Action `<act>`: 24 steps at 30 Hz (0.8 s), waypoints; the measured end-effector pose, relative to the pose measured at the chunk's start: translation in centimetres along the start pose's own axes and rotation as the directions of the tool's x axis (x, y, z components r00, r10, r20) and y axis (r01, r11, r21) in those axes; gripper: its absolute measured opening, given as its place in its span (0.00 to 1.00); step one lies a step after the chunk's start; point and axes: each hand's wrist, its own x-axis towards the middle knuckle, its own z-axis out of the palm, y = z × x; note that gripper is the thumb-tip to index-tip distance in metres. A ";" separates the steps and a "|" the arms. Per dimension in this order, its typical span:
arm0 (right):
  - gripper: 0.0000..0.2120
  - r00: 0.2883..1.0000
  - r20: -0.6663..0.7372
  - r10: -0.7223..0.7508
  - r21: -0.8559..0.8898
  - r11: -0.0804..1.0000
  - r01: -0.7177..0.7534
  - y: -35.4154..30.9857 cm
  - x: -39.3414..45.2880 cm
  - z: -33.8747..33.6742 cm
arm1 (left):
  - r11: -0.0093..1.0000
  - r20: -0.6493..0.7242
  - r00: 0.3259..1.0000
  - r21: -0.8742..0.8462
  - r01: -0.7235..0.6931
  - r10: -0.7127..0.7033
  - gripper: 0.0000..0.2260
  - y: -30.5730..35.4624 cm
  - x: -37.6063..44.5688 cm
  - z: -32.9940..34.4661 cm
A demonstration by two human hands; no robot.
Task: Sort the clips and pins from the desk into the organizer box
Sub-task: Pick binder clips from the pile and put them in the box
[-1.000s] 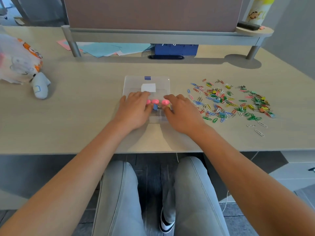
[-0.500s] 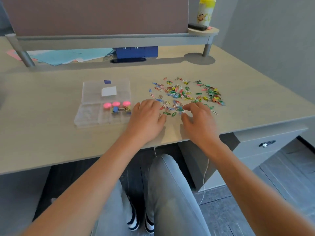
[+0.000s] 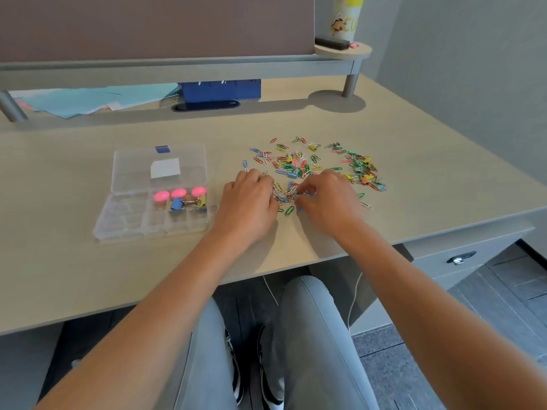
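light wood desk [image 3: 88, 270]. loose clips [image 3: 313, 165] scattered right of the clear organizer box [image 3: 154, 196], open. bottle [image 3: 343, 16] far right reads "cu". left hand [image 3: 247, 199] and right hand [image 3: 327, 196] palms down, fingers curled into the pile's near edge; grasp unclear.

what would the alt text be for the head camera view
A person's left hand and right hand work at the near edge of a scatter of coloured paper clips on a wooden desk. To the left sits an open clear organizer box holding a few clips.
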 end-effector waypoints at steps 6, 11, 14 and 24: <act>0.04 0.996 0.083 -0.029 -0.032 0.999 0.032 -0.3 0.2 -0.3 | 1.000 -0.010 1.000 -0.028 0.008 -0.008 0.16 0.0 -0.3 -0.6; 0.10 0.998 0.004 0.066 -0.048 0.997 -0.066 -1.5 -0.2 -1.1 | 0.998 -0.030 1.000 -0.064 0.000 -0.001 0.17 -0.3 -0.5 -1.4; 0.15 0.986 0.025 0.165 -0.096 0.982 -0.162 -2.2 -0.2 -0.9 | 0.996 -0.045 0.999 -0.086 -0.006 0.002 0.16 -0.5 -0.3 -1.6; 0.10 0.958 0.120 0.259 -0.052 0.966 -0.255 -2.1 0.9 -1.0 | 0.991 -0.061 0.998 -0.137 0.001 -0.009 0.17 -0.5 1.1 -1.0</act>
